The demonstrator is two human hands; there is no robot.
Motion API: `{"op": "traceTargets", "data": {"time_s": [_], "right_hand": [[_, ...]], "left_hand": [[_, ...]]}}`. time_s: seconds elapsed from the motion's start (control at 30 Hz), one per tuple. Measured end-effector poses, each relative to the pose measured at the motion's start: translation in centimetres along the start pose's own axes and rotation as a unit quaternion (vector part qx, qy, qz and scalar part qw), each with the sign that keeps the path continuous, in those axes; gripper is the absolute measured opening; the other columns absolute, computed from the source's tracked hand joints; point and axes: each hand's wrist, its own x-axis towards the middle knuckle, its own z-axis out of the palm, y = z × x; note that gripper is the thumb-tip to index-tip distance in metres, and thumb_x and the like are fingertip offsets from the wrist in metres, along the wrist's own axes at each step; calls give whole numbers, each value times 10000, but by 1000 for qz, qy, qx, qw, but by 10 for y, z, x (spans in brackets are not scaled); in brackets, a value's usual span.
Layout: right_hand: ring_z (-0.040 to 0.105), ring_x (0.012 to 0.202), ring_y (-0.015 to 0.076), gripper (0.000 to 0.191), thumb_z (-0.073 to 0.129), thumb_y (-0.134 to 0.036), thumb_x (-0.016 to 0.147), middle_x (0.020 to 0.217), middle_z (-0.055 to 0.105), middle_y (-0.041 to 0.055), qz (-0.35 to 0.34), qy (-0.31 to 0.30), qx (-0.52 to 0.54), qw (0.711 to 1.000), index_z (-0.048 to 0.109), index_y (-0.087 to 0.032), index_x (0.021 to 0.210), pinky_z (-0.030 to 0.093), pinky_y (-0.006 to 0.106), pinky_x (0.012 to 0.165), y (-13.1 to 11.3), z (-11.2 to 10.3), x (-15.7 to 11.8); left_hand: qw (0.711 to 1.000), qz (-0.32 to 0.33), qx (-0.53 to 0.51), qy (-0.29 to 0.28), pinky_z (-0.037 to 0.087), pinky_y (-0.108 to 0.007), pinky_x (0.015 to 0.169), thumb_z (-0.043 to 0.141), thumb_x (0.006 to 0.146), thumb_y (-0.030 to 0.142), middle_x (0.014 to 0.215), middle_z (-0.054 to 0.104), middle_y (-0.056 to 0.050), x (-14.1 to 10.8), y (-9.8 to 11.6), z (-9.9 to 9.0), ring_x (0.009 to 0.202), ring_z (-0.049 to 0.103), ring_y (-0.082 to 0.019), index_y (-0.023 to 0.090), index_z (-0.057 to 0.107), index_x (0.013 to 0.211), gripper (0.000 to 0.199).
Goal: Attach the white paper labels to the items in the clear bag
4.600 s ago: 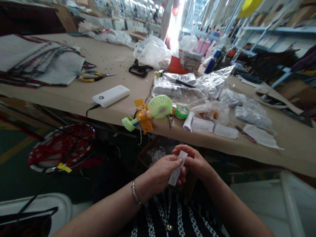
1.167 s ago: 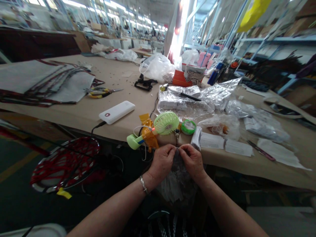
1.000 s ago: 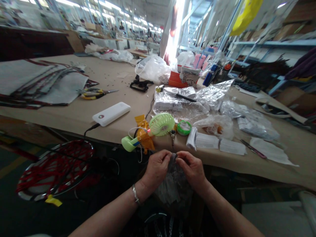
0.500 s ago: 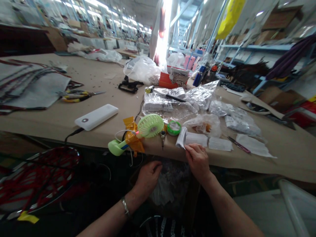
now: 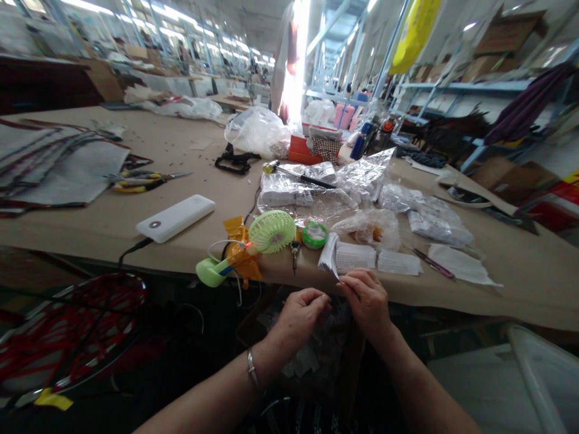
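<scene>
At the table's front edge lies a small stack of white paper slips point(image 5: 328, 253), its lower corner lifted. My right hand point(image 5: 367, 299) pinches that corner between thumb and fingers. Left of it, my left hand point(image 5: 302, 310), with a metal bracelet at the wrist, is closed in front of the table edge; what its fingertips hold, if anything, is too small to make out. Printed sheets point(image 5: 355, 255) lie just right of the stack. A green tape roll point(image 5: 315, 235) and a small screwdriver-like tool point(image 5: 295, 256) are to its left.
A green fan point(image 5: 271, 232) and a white power bank point(image 5: 176, 218) stand left along the brown table point(image 5: 181, 144). Plastic bags point(image 5: 307, 199) and a hammer point(image 5: 298, 175) lie behind. A pink-handled tool point(image 5: 433, 263) is at right; pliers point(image 5: 140, 181) lie far left.
My left hand has moved right and up, closer to my right hand. The corner of the slip stack is now bent out toward my right fingertips. The view has shifted slightly.
</scene>
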Motion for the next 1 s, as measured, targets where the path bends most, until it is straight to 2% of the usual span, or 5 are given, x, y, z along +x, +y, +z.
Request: {"op": "traceTargets", "data": {"time_s": [0.13, 0.3, 0.5, 0.67, 1.0], "right_hand": [[541, 864, 194, 85, 568, -159, 829, 790, 623, 37, -42, -32, 2, 999, 641, -198, 844, 449, 362, 781, -27, -11, -14], [542, 914, 201, 82, 558, -176, 833, 824, 623, 39, -78, -85, 28, 993, 623, -192, 881, 439, 382, 832, -48, -17, -27], [489, 1034, 257, 360, 463, -302, 877, 1072, 574, 129, 27, -85, -109, 990, 512, -128, 1188, 430, 429, 896, -3, -17, -6], [493, 1041, 268, 275, 498, -221, 859, 1097, 595, 107, 0, -109, -212, 971, 579, -174, 1118, 408, 428, 890, 24, -6, -3], [563, 957, 199, 136, 509, -158, 852, 954, 635, 61, 23, -8, -27, 999, 634, -197, 889, 456, 371, 851, 19, -17, -12]], "left_hand": [[975, -53, -212, -48, 432, -227, 583, 576, 760, 374, 716, 604, -29, -3, 13, 14, 605, 539, -102, 130, 600, 821, 252], [956, -98, -278, 11, 391, -180, 498, 627, 717, 213, 627, 593, -24, 2, 15, 22, 530, 537, -83, 99, 586, 781, 137], [965, -143, -222, 2, 458, -241, 515, 568, 773, 227, 648, 616, -48, 0, 9, 19, 517, 574, -117, 94, 584, 887, 176], [968, -152, -198, 5, 443, -223, 479, 517, 803, 209, 599, 595, -17, -5, 3, 16, 479, 565, -112, 115, 532, 935, 162], [956, -192, -222, -21, 483, -273, 528, 553, 780, 208, 693, 639, -66, -4, 5, 13, 518, 590, -130, 101, 563, 872, 141]]}}
